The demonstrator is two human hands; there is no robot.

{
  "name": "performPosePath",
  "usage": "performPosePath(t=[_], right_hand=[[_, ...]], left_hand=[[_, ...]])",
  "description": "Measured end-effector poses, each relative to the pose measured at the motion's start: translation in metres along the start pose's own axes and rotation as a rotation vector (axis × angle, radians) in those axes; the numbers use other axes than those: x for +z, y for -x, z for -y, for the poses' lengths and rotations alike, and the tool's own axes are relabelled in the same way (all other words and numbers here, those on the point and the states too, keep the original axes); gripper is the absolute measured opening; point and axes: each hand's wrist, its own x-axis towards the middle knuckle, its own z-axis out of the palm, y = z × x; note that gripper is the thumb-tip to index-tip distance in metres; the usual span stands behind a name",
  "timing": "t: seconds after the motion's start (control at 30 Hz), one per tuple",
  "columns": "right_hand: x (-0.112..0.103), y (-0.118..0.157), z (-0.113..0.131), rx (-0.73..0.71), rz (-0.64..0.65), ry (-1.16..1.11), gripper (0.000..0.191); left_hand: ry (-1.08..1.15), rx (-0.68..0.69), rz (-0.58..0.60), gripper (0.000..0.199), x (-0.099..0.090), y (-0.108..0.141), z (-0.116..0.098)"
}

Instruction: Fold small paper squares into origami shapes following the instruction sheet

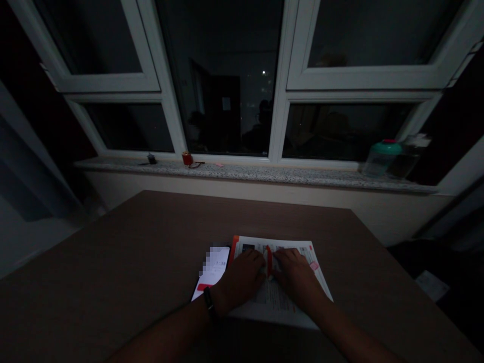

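A printed booklet (282,312) with an orange strip along its left edge lies flat on the brown table. Upright between my two hands is a narrow red strip (269,262), perhaps folded paper; the dim light hides its exact kind. My left hand (247,272), with a dark band at the wrist, closes its fingers at the strip's left side. From the right, my right hand (295,269) holds the other side, fingers bent and thumb tucked near the bottom of it. Both hands rest over the booklet's page. A phone (214,269) with a lit screen lies left of the booklet, partly behind my left forearm.
Beyond the table (174,222) runs a speckled stone windowsill (245,173). On it stand a small dark bottle (151,159), a red jar (187,158), and two large clear bottles at the right, one with a green top (386,147). Dark windows rise behind.
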Motion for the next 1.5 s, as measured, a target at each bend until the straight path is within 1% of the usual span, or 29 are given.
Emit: performPosePath(t=[0.13,0.3,0.4,0.5,0.6,0.63,0.67,0.8,0.87,0.97,1.1,1.23,1.37,1.5], right_hand=[[0.003,-0.002,-0.002,0.008,-0.002,-0.063,0.030],[0.005,-0.004,-0.005,0.087,-0.037,-0.142,0.025],[0.006,-0.005,-0.007,0.083,-0.033,-0.210,0.024],[0.003,-0.006,-0.006,0.088,-0.038,-0.287,0.025],[-0.001,-0.008,-0.002,0.097,-0.038,-0.351,0.017],[-0.003,-0.008,-0.001,0.091,-0.032,-0.370,0.015],[-0.004,-0.007,0.001,0.084,-0.030,-0.384,0.013],[-0.006,-0.005,0.004,0.018,0.011,-0.414,0.016],[-0.006,-0.003,0.003,-0.015,0.027,-0.417,0.018],[-0.007,-0.001,0.002,-0.043,0.048,-0.401,0.022],[-0.007,-0.001,0.000,-0.094,0.062,-0.324,0.029],[-0.006,-0.004,-0.002,-0.185,0.078,-0.229,0.028],[-0.005,-0.008,-0.004,-0.267,0.096,-0.064,0.022],[-0.002,-0.008,-0.006,-0.378,0.140,0.123,0.022]], left_hand=[[0.108,-0.025,-0.036,0.029,-0.001,0.000,0.001],[0.206,-0.024,-0.074,0.043,0.002,0.001,0.002],[0.252,-0.026,-0.082,0.055,0.005,0.001,0.003],[0.299,-0.077,-0.068,0.071,0.009,0.000,0.005],[0.321,-0.132,-0.061,0.083,0.011,0.000,0.007],[0.315,-0.135,-0.062,0.082,0.011,0.000,0.007],[0.304,-0.127,-0.060,0.077,0.011,0.000,0.007],[0.236,-0.072,-0.018,0.029,0.005,0.000,0.004],[0.212,-0.056,-0.006,0.020,0.002,-0.001,0.004],[0.197,-0.013,0.004,0.019,-0.001,-0.001,0.004],[0.181,0.057,0.039,0.018,-0.006,0.000,0.004],[0.129,0.080,0.051,0.026,-0.007,-0.001,0.004],[0.050,0.068,0.054,0.030,-0.001,-0.003,0.005],[-0.024,0.097,0.042,0.024,0.004,-0.003,0.008]])
